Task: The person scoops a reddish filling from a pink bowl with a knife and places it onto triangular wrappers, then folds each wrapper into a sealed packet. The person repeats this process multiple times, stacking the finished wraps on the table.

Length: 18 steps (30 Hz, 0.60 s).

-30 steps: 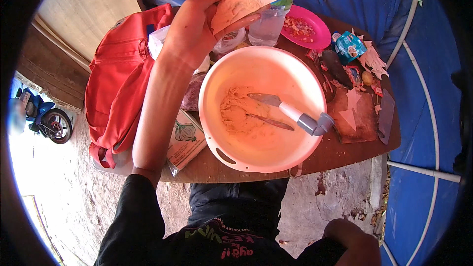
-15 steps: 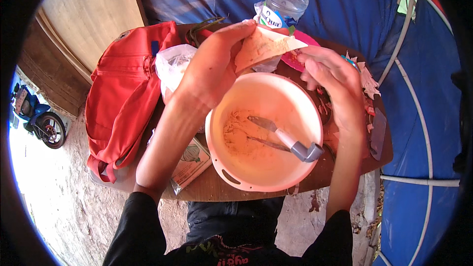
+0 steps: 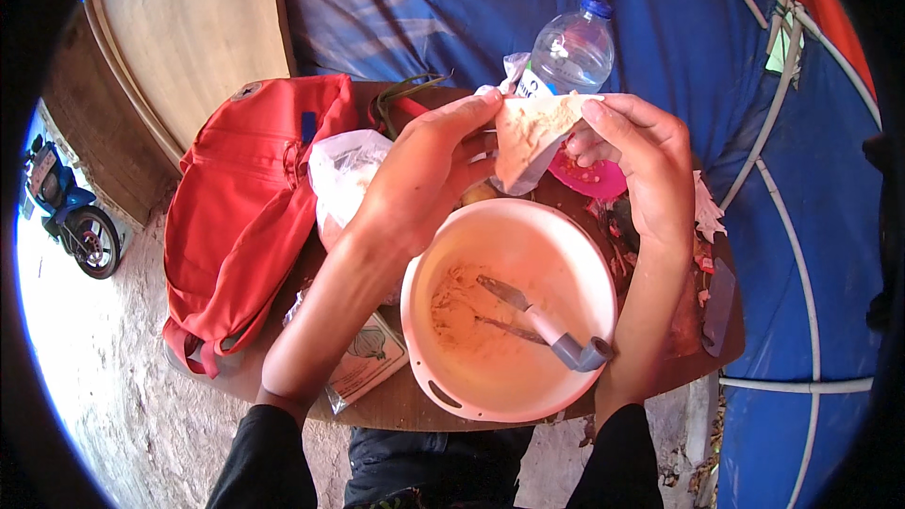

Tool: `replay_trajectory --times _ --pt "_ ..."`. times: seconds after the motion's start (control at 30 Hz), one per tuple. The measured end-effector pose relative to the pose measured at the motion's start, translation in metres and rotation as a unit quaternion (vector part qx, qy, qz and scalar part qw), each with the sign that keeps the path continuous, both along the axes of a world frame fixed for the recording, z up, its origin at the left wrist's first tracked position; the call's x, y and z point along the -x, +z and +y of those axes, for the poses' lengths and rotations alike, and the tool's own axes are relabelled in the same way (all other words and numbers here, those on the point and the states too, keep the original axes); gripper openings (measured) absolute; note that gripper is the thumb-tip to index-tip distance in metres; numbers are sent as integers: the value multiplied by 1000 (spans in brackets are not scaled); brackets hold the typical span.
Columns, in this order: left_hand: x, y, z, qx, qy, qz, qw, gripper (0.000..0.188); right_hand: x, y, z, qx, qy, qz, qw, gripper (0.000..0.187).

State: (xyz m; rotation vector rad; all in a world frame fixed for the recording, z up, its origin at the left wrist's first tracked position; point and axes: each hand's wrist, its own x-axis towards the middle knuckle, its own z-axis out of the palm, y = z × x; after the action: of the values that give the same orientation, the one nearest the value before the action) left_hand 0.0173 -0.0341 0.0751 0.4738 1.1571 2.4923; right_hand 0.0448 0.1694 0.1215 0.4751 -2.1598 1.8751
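Between my hands, above the far rim of a white bowl [image 3: 575, 259], is a thin pale wrapper sheet [image 3: 535, 132] with tan paste smeared over it. My left hand [image 3: 419, 179] pinches its upper left corner, the other fingers spread behind it. At the upper right corner, my right hand [image 3: 646, 155] grips the sheet between thumb and fingers. Inside the bowl, some tan paste [image 3: 457, 297] clings to the left side. A knife [image 3: 542, 320] with a pale handle and a bent grey end rests in the bowl, its handle leaning on the right rim.
A red backpack [image 3: 240, 217] and a white plastic bag [image 3: 344, 170] lie left of the bowl. Behind my hands stand a large water bottle [image 3: 577, 47] and a pink plate [image 3: 599, 181] with scraps. A flat packet [image 3: 368, 363] lies by the table's near edge.
My right hand has closed on the sheet's right corner; before, its fingers were apart from it. The sheet now hangs stretched between both hands. The whole view has shifted slightly.
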Motion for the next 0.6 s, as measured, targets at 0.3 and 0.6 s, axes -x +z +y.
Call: replay_trajectory --times 0.3,0.6 --pt "2 5 -10 146 -8 102 984 26 3 -2 18 -8 4 -19 1000 19" --pt "5 -1 -5 169 32 125 977 24 7 -10 10 -28 15 25 999 22"
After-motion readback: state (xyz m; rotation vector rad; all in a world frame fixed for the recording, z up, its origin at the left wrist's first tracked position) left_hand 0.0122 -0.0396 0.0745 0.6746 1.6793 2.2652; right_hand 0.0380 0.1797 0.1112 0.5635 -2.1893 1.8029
